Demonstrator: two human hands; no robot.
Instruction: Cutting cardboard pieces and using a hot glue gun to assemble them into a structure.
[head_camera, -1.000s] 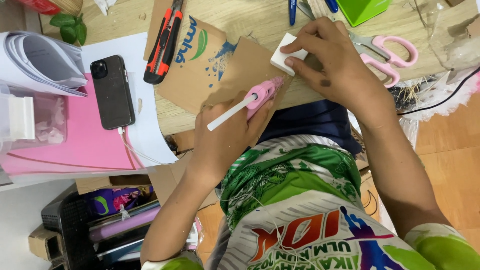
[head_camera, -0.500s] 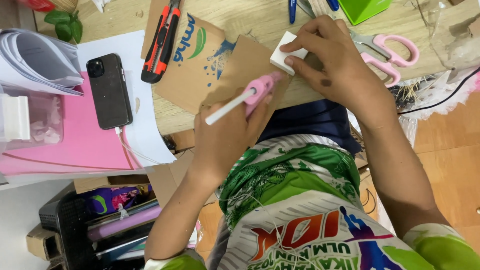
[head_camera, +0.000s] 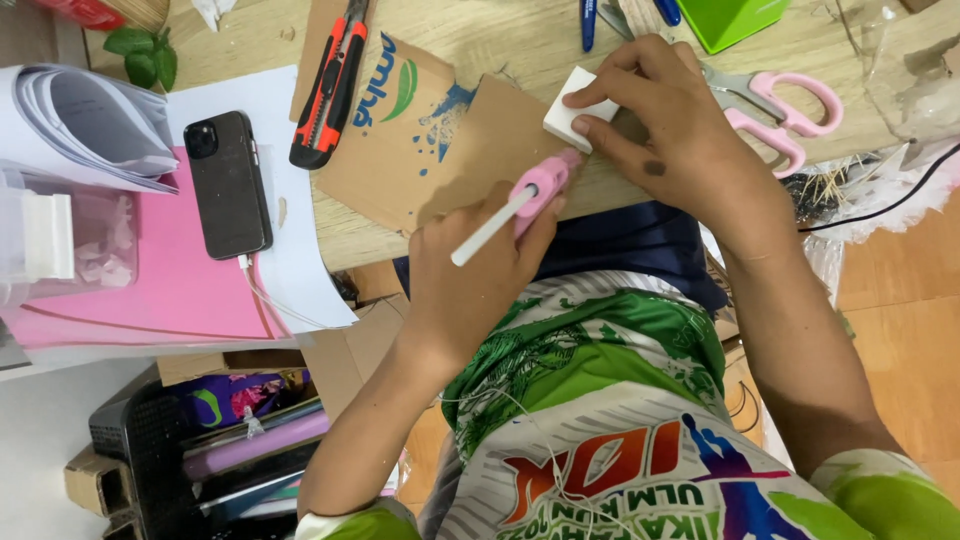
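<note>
Head view: our left hand (head_camera: 470, 270) clamps a pink glue gun (head_camera: 520, 200), nozzle at the white foam block (head_camera: 572, 115) our right hand (head_camera: 680, 130) pinches on the counter's cardboard (head_camera: 480, 150). We judge steady pressure and fingertips clear of the nozzle matter most.

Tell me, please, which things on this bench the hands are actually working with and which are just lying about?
In use:
- small white foam block, pinched by the right hand
- pink glue gun with white stick, gripped by the left hand
- brown cardboard sheet underneath

Lying about:
- orange-and-black utility knife
- pink-handled scissors
- black smartphone
- pink paper sheet
</note>
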